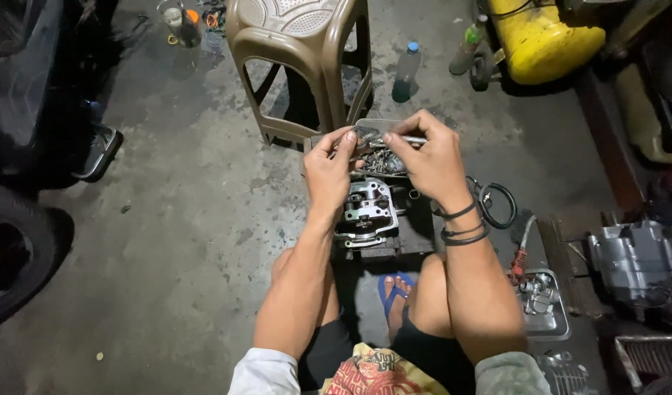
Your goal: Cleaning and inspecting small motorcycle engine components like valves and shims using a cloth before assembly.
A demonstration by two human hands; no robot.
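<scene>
My left hand (329, 168) pinches a small round metal part (363, 136) between thumb and fingers. My right hand (431, 157) grips a thin metal rod-like tool (413, 139) whose tip meets that part. Both hands hover over a metal tray (372, 126) filled with bolts and small parts. Just below them a grey engine cylinder head (369, 212) rests on a dark block on the concrete floor, between my knees.
A brown plastic stool (303, 66) stands behind the tray. A plastic bottle (405, 72) and a yellow tank (544, 40) are farther back. Black rubber rings (497, 205), a second parts tray (544, 307) and an engine block (636, 260) lie right. A motorcycle wheel (14, 249) is left.
</scene>
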